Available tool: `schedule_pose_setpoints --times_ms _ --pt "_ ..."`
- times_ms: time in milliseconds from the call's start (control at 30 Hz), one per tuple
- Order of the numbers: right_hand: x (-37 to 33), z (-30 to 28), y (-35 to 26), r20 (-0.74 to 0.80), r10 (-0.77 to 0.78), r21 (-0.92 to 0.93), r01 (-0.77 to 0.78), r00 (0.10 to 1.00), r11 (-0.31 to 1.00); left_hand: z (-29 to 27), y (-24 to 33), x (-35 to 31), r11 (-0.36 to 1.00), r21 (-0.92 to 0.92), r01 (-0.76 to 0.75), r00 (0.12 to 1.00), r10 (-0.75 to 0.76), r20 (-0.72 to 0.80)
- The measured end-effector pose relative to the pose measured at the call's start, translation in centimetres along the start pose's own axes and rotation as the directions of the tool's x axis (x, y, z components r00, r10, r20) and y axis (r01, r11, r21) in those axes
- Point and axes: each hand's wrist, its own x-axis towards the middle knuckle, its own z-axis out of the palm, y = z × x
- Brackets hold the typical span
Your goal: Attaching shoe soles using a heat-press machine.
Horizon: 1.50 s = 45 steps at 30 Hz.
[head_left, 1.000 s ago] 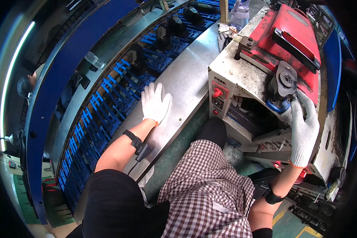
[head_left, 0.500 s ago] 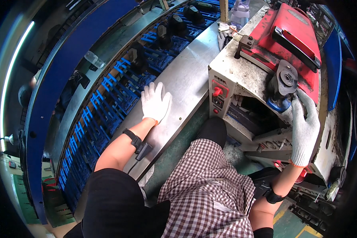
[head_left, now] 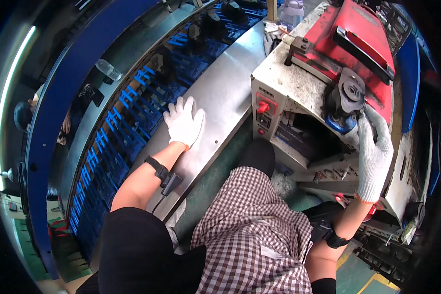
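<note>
My left hand [head_left: 184,122], in a white glove, lies flat with fingers spread on the curved steel table [head_left: 225,93] beside the blue conveyor [head_left: 127,132]. My right hand [head_left: 375,152], also gloved, rests against the front of a worn white machine [head_left: 289,83] with a red top [head_left: 348,34]. Its fingers reach up beside a grey round disc part [head_left: 350,93] and a blue piece [head_left: 339,123] below it. Whether those fingers grip anything is unclear. A dark opening [head_left: 304,134] in the machine sits between my hands.
A red knob and buttons [head_left: 263,107] sit on the machine's left face. Dark shoe parts [head_left: 196,32] ride the blue conveyor. A clear plastic bottle [head_left: 108,69] lies on the blue rail. Another person [head_left: 24,115] is at far left. My checked shorts fill the lower middle.
</note>
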Motion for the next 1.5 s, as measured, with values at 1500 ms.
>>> schedule_pose_setpoints --times_ms 1500 --pt "-0.3 -0.9 -1.4 0.007 -0.012 0.050 0.012 1.000 0.999 2.2 -1.6 0.4 0.995 -0.028 -0.095 0.990 0.091 -0.110"
